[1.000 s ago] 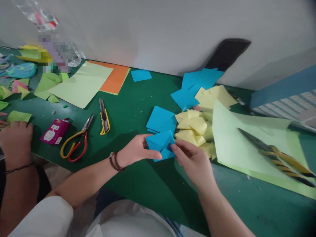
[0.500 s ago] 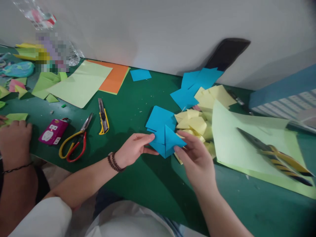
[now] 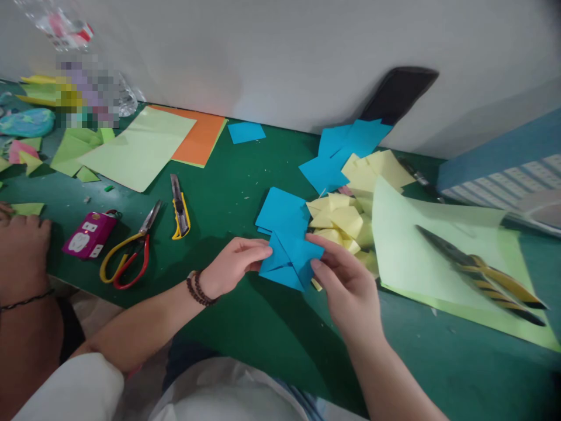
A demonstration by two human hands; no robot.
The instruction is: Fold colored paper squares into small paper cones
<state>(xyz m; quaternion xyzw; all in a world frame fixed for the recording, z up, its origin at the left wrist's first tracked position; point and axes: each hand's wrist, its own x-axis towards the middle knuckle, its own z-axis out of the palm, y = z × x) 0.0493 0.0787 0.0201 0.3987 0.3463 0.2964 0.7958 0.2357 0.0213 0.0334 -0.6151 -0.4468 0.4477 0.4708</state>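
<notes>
Between my hands is a folded sheet of blue paper (image 3: 289,263), its flaps meeting along diagonal creases. My left hand (image 3: 234,263) is closed on its left corner, thumb on top. The fingers and thumb of my right hand (image 3: 344,280) pinch the right corner. Just behind it lies a small stack of blue paper squares (image 3: 283,207) on the green table (image 3: 210,327). A heap of folded pale yellow paper pieces (image 3: 339,219) sits close beyond my right fingertips.
Left of my hands lie a yellow box cutter (image 3: 180,210), scissors (image 3: 131,251) and a purple box (image 3: 91,235). On the right, a second pair of scissors (image 3: 482,275) rests on light green sheets (image 3: 403,245). Another person's hand (image 3: 26,245) is at the far left.
The folded blue paper has been turned in my fingers, so its creases now run at a different angle. Both hands stay close together around it.
</notes>
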